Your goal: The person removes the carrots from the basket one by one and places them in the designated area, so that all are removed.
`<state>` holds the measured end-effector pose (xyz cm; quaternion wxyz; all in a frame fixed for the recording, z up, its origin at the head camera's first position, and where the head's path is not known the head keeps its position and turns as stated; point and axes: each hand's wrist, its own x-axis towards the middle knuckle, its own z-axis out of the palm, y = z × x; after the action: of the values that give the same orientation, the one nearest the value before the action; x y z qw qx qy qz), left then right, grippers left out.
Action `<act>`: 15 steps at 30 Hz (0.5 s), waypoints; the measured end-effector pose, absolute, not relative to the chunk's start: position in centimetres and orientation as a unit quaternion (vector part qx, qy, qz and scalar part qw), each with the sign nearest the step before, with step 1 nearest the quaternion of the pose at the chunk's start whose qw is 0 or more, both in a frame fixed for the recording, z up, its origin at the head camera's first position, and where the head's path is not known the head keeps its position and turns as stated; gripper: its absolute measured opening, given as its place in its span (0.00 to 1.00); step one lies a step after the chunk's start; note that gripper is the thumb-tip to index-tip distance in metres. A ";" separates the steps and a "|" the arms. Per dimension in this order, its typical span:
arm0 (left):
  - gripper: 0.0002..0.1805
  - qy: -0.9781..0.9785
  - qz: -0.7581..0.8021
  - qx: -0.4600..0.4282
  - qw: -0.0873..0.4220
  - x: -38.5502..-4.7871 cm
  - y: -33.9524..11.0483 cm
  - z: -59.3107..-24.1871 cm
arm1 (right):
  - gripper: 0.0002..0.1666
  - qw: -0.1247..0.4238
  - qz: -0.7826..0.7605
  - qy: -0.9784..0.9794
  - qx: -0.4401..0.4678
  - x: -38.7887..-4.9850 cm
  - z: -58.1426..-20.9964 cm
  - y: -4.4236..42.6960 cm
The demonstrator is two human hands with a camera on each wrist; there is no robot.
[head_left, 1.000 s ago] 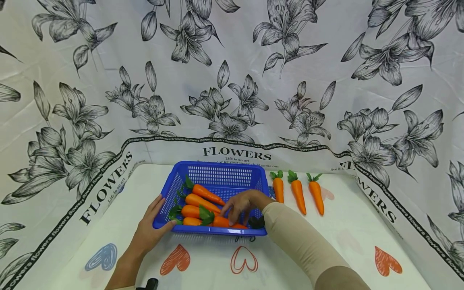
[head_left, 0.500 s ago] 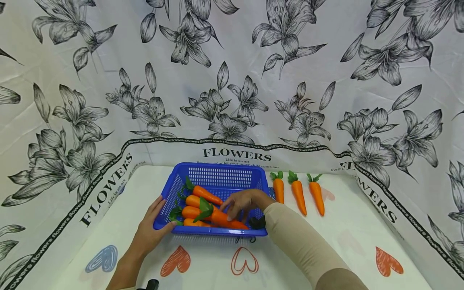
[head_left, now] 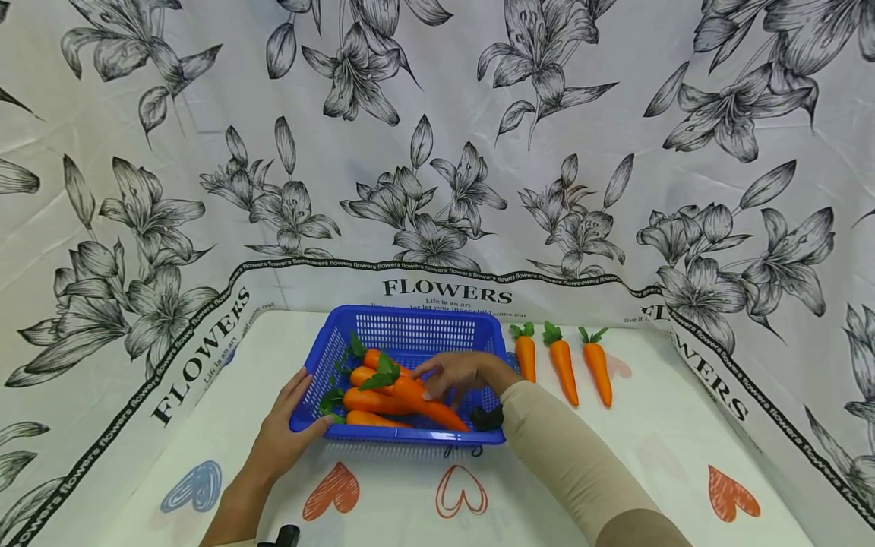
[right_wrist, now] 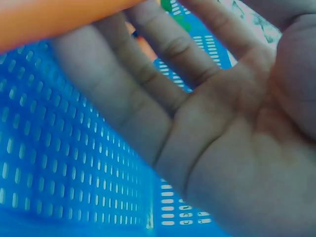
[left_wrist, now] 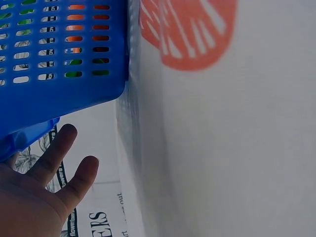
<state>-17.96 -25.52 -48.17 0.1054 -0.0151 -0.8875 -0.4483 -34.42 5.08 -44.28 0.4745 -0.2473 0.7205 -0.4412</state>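
The blue basket [head_left: 410, 437] holds several orange carrots with green leaves. My left hand [head_left: 283, 418] rests against its near left corner, thumb at the rim; in the left wrist view two fingers of this hand [left_wrist: 44, 187] stretch out straight, clear of the basket wall [left_wrist: 59, 94]. Inside the basket, my right hand [head_left: 465, 374] pinches the topmost carrot [head_left: 437, 411], which lies aslant over others, leaves toward the back left. Seen from the right wrist, the fingertips of my right hand [right_wrist: 163, 84] meet an orange carrot [right_wrist: 59, 17]; its far side is hidden.
Three carrots, the left one [head_left: 525, 357], the middle one [head_left: 563, 372] and the right one [head_left: 598, 368], lie side by side right of the basket. A dark object [head_left: 487, 418] sits at its near right corner. Behind the table hangs a flowered cloth [head_left: 437, 190].
The pinched carrot has risen and turned, its leafy end shifting toward the back over the others. My right hand has moved slightly up. The left hand has stayed at the basket corner.
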 end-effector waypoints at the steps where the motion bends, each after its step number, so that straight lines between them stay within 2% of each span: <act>1: 0.46 -0.888 -0.448 -0.015 0.106 -18.0 -25.5 -48.1 | 0.31 0.469 -0.444 0.720 -0.254 -34.0 -43.6 5.3; 15: 0.46 -0.888 -0.447 -0.019 0.109 -18.0 -25.5 -48.2 | 0.32 0.451 -0.515 0.681 -0.259 -34.8 -41.9 5.8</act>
<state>-17.99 -25.51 -48.24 0.1094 -0.0185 -0.8878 -0.4467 -34.81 5.75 -41.89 0.4508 -0.2592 0.6810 -0.5155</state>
